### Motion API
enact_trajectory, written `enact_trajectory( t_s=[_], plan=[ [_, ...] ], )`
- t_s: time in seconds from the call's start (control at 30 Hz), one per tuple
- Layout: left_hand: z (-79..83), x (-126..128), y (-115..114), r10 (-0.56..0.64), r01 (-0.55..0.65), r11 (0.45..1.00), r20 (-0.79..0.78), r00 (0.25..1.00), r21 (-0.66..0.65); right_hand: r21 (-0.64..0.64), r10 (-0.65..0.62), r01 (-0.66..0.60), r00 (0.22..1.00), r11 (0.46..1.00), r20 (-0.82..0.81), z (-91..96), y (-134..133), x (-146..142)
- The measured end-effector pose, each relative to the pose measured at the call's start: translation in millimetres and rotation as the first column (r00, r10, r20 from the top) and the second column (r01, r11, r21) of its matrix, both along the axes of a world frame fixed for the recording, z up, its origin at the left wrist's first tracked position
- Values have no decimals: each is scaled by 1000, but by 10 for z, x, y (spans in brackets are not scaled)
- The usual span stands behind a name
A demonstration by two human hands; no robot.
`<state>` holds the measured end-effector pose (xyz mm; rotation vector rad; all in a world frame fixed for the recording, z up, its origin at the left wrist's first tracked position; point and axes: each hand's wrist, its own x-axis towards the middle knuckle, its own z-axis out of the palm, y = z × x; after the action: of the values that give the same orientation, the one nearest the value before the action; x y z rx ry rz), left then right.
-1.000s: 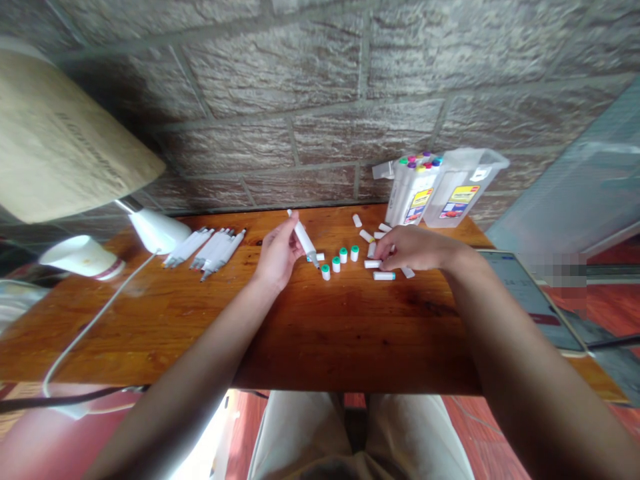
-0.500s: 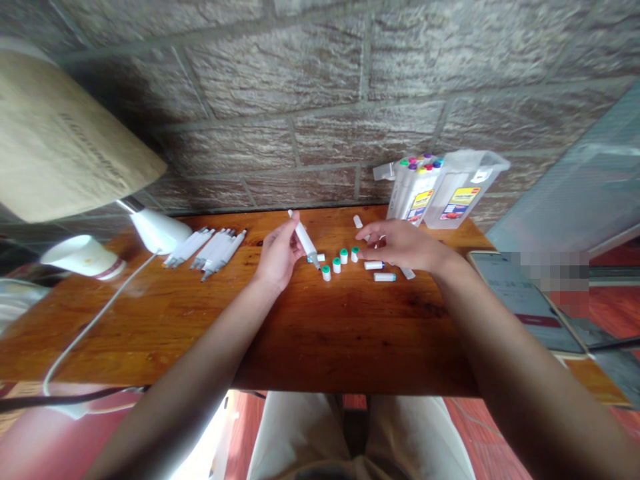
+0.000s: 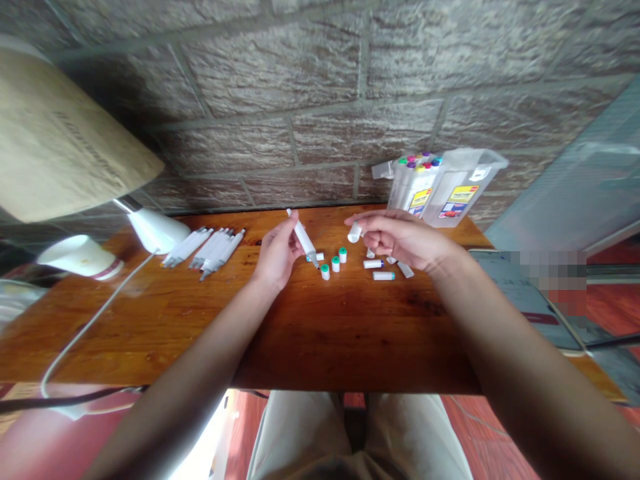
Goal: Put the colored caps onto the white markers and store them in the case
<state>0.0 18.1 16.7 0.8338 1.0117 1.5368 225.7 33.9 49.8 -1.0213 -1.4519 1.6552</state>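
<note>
My left hand is closed around a white marker, whose uncapped grey tip slants down toward the table. Between the fingers of my right hand is a white marker cap, lifted off the wood with its open end toward me. Three green-topped caps stand upright in a slanting row below and between my hands. Under my right hand lie a cap with a dark blue end and a cap with a teal end. Another cap is partly hidden behind the marker's tip.
Uncapped markers lie in bunches at the left, beside a lamp and a paper cup. At the back right stand a clear case of colourful markers and its clear cover. A tablet-like device lies at right.
My right hand has picked up one of the standing green-topped caps and raised it, tilting its open end toward me. The left hand with the marker has stayed nearly still.
</note>
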Motion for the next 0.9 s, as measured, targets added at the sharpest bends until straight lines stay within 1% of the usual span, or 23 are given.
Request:
enact_trajectory(
  t_s=[0.13,0.4,0.5,0.67,0.9],
  plan=[
    [-2,-1,2,-3,3,1000,4,1000,4,-151,22,-35,996,988,-88,19,-26,-51],
    [3,3,6,17,-17,1000,-19,1000,9,-281,-28,-38,973,959,-227,59,-50,-87],
    [-7,2,10,20,-20,1000,-18,1000,6,-296,-25,-57,964,953,-265,58,-49,-87],
    [-13,0,13,11,-11,1000,-22,1000,15,-300,-23,-65,960,952,-279,38,-32,-83],
    [-12,4,9,19,-19,1000,-36,999,6,-291,-14,-58,971,955,-239,26,-38,-88]
  ],
)
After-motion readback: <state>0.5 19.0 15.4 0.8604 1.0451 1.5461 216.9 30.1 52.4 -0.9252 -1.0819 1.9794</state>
